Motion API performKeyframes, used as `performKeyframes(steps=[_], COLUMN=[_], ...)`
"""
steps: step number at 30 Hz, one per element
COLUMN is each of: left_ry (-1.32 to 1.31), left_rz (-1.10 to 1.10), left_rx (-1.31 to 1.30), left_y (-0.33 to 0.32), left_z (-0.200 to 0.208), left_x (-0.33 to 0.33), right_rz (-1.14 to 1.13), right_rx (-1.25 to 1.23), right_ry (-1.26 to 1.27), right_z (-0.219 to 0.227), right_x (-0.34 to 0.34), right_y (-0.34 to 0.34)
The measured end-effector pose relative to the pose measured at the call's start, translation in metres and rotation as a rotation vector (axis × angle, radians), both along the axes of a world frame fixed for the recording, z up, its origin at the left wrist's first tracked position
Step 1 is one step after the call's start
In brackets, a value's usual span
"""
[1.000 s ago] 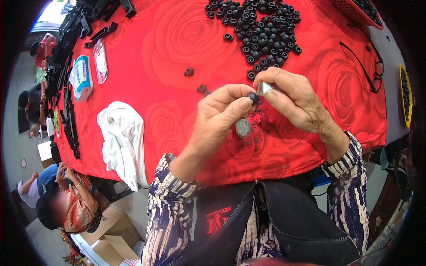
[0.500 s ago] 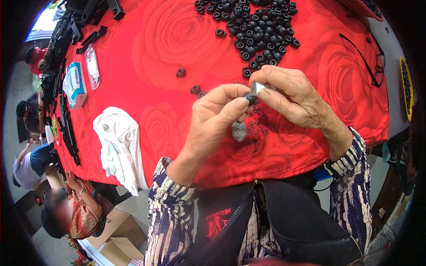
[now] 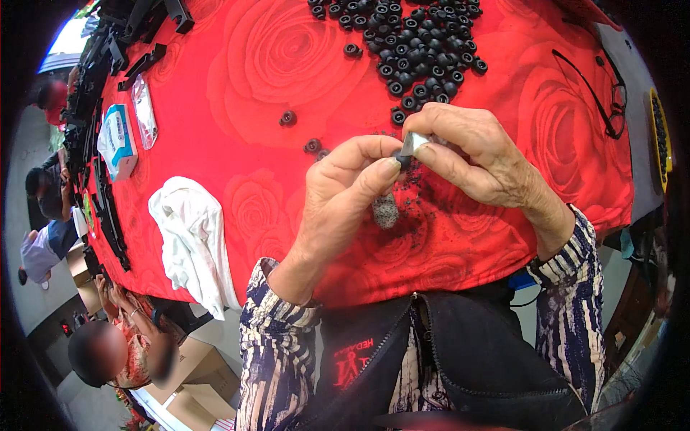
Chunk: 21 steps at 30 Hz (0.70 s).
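Over the red tablecloth, my left hand (image 3: 343,188) pinches a small black round part (image 3: 403,160) between thumb and forefinger. My right hand (image 3: 480,159) is closed on a small blade (image 3: 408,146), whose grip end is wrapped in white. The blade's edge meets the black part, or lies very close to it. Below the fingertips rests a grey speckled, oblong lump (image 3: 386,211), partly covered by my left hand. Black crumbs (image 3: 424,194) are scattered around it. Beyond my hands spreads a heap of similar black round parts (image 3: 417,57); a loose black part (image 3: 287,118) sits apart, left of it.
A white cloth (image 3: 188,241) lies left, near the table edge. Behind it are a tissue box (image 3: 118,144), a clear plastic packet (image 3: 144,111) and long black pieces (image 3: 108,215). Eyeglasses (image 3: 614,108) lie at right. A co-worker (image 3: 129,345) sits at lower left, others farther back.
My hands keep nearly the same pose, blade at the black part. The scene has shifted slightly in view. At lower left the co-worker's head and arms have moved a little.
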State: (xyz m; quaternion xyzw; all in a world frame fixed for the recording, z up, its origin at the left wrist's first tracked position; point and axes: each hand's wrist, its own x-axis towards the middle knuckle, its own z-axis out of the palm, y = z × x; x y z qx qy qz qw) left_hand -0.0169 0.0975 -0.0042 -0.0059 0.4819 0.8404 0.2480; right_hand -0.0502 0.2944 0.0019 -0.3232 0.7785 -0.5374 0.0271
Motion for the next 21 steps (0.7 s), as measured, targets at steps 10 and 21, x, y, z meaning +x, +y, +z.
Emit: performKeyframes(steps=[10,21], left_ry=[0.003,-0.112], left_rz=[-0.013,-0.019], left_rx=[-0.04,-0.003], left_y=[-0.002,-0.0007], left_z=[0.0033,-0.0008], left_x=[0.0012,-0.0001], right_rz=[0.019,0.049], right_rx=[0.022,0.01], right_ry=[-0.017,-0.001], right_z=[0.0036,0.0001], right_x=[-0.0008,-0.0022], right_y=[-0.0006,0.0016])
